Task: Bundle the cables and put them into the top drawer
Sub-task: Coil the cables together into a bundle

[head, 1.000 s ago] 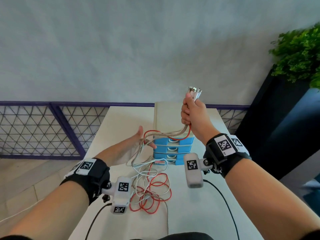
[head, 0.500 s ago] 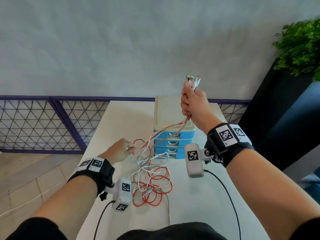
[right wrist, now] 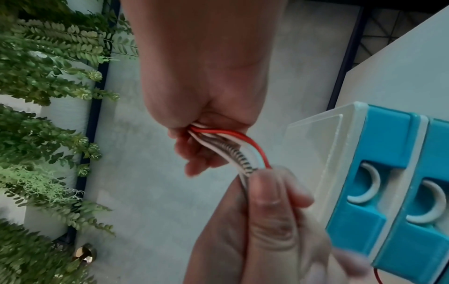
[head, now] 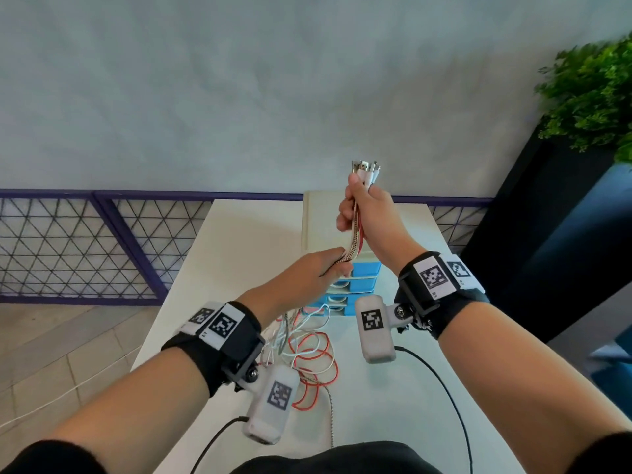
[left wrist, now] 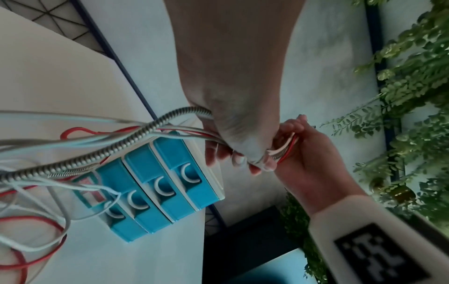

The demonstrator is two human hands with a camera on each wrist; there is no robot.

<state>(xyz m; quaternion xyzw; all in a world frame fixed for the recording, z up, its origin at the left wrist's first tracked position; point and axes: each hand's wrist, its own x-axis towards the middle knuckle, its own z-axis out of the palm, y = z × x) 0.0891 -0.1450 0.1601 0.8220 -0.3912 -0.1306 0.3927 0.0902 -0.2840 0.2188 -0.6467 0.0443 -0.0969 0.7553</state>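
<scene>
My right hand (head: 364,213) is raised above the drawer unit (head: 337,230) and grips several cables (head: 355,239) just below their plugs (head: 366,169), which stick up out of the fist. White, red and braided cables run down to my left hand (head: 319,271), which grips the same bunch a little lower, in front of the top drawer (head: 367,268). The rest of the cables (head: 307,354) lies in loose loops on the white table (head: 239,241). In the left wrist view the blue drawers (left wrist: 157,188) all look closed. The right wrist view shows both fists on the bunch (right wrist: 238,153).
The drawer unit stands at the table's far middle, with blue fronts and a cream top. A purple mesh railing (head: 68,248) runs behind the table. A dark planter (head: 547,241) with green plants (head: 591,97) stands at the right. Black camera leads (head: 441,381) trail over the near table.
My left hand has risen from low beside the loose loops to the bunch just under my right hand and closed on it. The right hand has stayed raised.
</scene>
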